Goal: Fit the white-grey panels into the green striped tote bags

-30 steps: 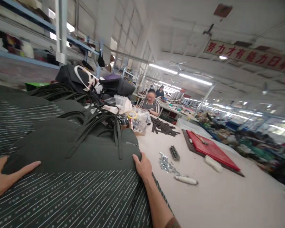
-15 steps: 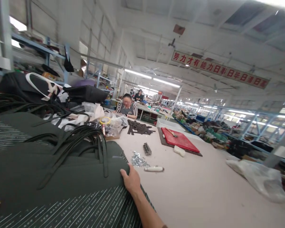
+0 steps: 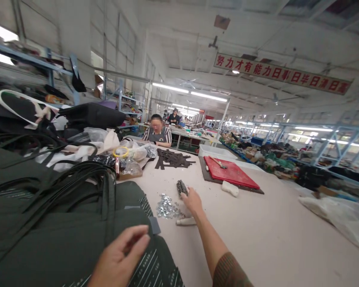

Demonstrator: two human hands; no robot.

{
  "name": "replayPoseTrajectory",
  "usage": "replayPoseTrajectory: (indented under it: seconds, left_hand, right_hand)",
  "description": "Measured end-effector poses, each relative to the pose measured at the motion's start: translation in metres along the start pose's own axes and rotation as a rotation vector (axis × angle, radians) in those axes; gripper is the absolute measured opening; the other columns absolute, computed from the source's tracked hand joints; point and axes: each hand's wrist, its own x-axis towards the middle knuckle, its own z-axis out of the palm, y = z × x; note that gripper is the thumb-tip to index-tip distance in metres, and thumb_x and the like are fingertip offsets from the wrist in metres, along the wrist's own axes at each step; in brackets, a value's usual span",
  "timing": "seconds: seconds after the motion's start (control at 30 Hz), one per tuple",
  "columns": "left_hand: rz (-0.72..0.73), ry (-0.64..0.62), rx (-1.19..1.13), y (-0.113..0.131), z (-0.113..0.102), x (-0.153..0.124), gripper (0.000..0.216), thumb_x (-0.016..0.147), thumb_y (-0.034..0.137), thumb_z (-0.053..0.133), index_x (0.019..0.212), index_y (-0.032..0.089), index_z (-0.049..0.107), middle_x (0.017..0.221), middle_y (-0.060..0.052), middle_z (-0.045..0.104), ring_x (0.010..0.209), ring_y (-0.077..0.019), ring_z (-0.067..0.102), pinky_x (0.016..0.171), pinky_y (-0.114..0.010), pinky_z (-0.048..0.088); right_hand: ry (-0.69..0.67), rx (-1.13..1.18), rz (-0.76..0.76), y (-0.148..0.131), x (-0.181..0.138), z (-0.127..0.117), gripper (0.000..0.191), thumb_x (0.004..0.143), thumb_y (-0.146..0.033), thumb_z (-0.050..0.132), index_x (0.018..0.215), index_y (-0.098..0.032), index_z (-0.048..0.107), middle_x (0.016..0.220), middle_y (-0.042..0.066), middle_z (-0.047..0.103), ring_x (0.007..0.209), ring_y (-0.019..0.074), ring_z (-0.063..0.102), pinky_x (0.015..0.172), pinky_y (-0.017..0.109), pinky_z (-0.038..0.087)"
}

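Note:
My right hand point(image 3: 193, 200) is stretched out over the white table point(image 3: 257, 231). Its fingertips rest at a small dark ridged block point(image 3: 181, 187), beside a heap of small shiny metal parts point(image 3: 166, 208). The fingers bend away from me, so their grip is hidden. A white-handled tool point(image 3: 186, 221) lies just under that wrist. My left hand point(image 3: 119, 257) hovers low in front of me over a dark green striped bag point(image 3: 62, 243). Its thumb and fingers are drawn together in a loose pinch, and whatever is between them is too blurred to name.
Dark straps point(image 3: 77, 179) lie piled on more bags at the left. Beyond are plastic packets point(image 3: 131, 155), dark cut pieces point(image 3: 172, 158), a red mat point(image 3: 230, 173) on a dark board and a clear plastic bag point(image 3: 341, 217). A seated person point(image 3: 157, 131) works at the far end.
My right hand let go of the bag's edge and reached forward to the metal parts. My left hand lifted off the bag into view. The camera turned right.

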Motion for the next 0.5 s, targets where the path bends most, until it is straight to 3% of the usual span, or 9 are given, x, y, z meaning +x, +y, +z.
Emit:
replayPoseTrajectory:
  seconds: [0.1, 0.2, 0.27, 0.37, 0.43, 0.5]
  left_hand:
    - [-0.092, -0.290, -0.300, 0.002, 0.094, 0.007, 0.050, 0.076, 0.068, 0.058, 0.091, 0.021, 0.070, 0.073, -0.004, 0.067, 0.069, -0.0205, 0.064, 0.058, -0.027, 0.050]
    - [-0.170, -0.360, -0.429, -0.004, 0.152, 0.002, 0.045, 0.076, 0.063, 0.060, 0.081, 0.019, 0.067, 0.064, -0.002, 0.060, 0.059, -0.0164, 0.056, 0.048, -0.023, 0.040]
    - [-0.164, -0.402, -0.408, -0.011, 0.164, -0.002, 0.039, 0.075, 0.057, 0.064, 0.076, 0.018, 0.066, 0.061, 0.000, 0.058, 0.054, -0.0137, 0.052, 0.049, -0.023, 0.037]
    - [-0.112, -0.482, -0.331, -0.018, 0.162, -0.005, 0.028, 0.074, 0.045, 0.065, 0.074, 0.017, 0.067, 0.058, 0.002, 0.054, 0.053, -0.0111, 0.045, 0.052, -0.022, 0.034]
    - [-0.099, -0.524, -0.322, -0.018, 0.159, -0.004, 0.025, 0.075, 0.041, 0.064, 0.073, 0.016, 0.066, 0.057, 0.003, 0.051, 0.053, -0.0101, 0.042, 0.051, -0.021, 0.032]
    - [-0.113, -0.543, -0.347, -0.017, 0.159, -0.004, 0.027, 0.076, 0.042, 0.064, 0.077, 0.016, 0.067, 0.057, 0.004, 0.048, 0.052, -0.0093, 0.041, 0.051, -0.021, 0.031]
  right_hand:
    - [-0.009, -0.053, 0.038, -0.002, 0.024, 0.015, 0.061, 0.088, -0.037, 0.060, 0.137, -0.003, 0.048, 0.128, 0.026, 0.060, 0.124, 0.0333, 0.055, 0.100, 0.039, 0.041]
    - [-0.035, -0.071, 0.084, -0.004, 0.045, 0.030, 0.066, 0.083, -0.041, 0.066, 0.135, -0.003, 0.050, 0.128, 0.027, 0.060, 0.123, 0.0366, 0.054, 0.098, 0.043, 0.042]
    - [-0.070, -0.050, 0.121, -0.001, 0.059, 0.038, 0.060, 0.077, -0.036, 0.072, 0.127, -0.005, 0.057, 0.124, 0.026, 0.062, 0.120, 0.0369, 0.057, 0.095, 0.043, 0.044]
    - [-0.138, 0.044, 0.176, 0.011, 0.080, 0.042, 0.036, 0.074, -0.029, 0.076, 0.103, -0.009, 0.068, 0.111, 0.020, 0.069, 0.107, 0.0310, 0.063, 0.088, 0.039, 0.048]
    - [-0.186, 0.153, 0.211, 0.023, 0.089, 0.038, 0.025, 0.080, -0.033, 0.074, 0.092, -0.011, 0.068, 0.098, 0.011, 0.071, 0.092, 0.0227, 0.067, 0.079, 0.036, 0.052]
    - [-0.226, 0.292, 0.245, 0.037, 0.093, 0.029, 0.026, 0.089, -0.039, 0.067, 0.089, -0.013, 0.066, 0.085, 0.004, 0.069, 0.074, 0.0149, 0.065, 0.068, 0.030, 0.054]
